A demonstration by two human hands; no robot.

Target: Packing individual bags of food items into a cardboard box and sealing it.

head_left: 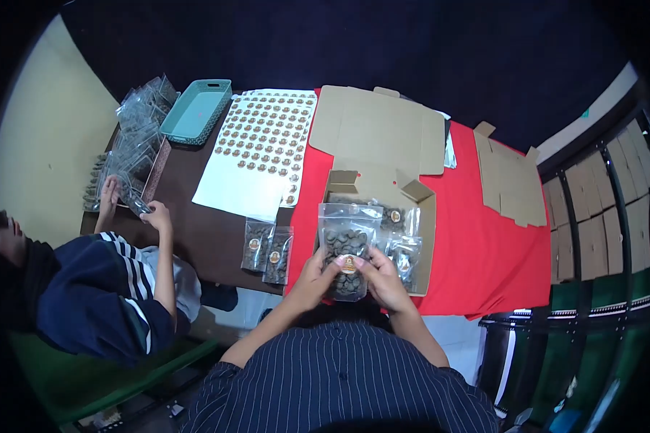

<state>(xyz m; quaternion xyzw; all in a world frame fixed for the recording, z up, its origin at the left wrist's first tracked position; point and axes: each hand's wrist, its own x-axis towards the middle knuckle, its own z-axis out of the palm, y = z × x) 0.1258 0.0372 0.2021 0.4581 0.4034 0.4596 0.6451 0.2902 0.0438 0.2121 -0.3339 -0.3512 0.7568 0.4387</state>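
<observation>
A clear zip pouch (347, 238) of dark round pieces stands upright between my hands, above an open cardboard box (425, 245). My left hand (318, 278) grips the pouch's left side and my right hand (383, 281) its right side, both thumbs on a round sticker (350, 263) on its front. Behind it, more filled, stickered pouches (396, 216) lie in the box. Two similar pouches (256, 245) lie left of the box, just below a white sheet of round stickers (256, 141).
A co-worker (101, 281) at left handles a pouch by piled bags (141, 123). A teal tray (195, 115) sits beside the sticker sheets. Flat cardboard (375, 126) and another piece (511, 184) lie on the red cloth (462, 267); stacked cartons (603, 238) fill racks at right.
</observation>
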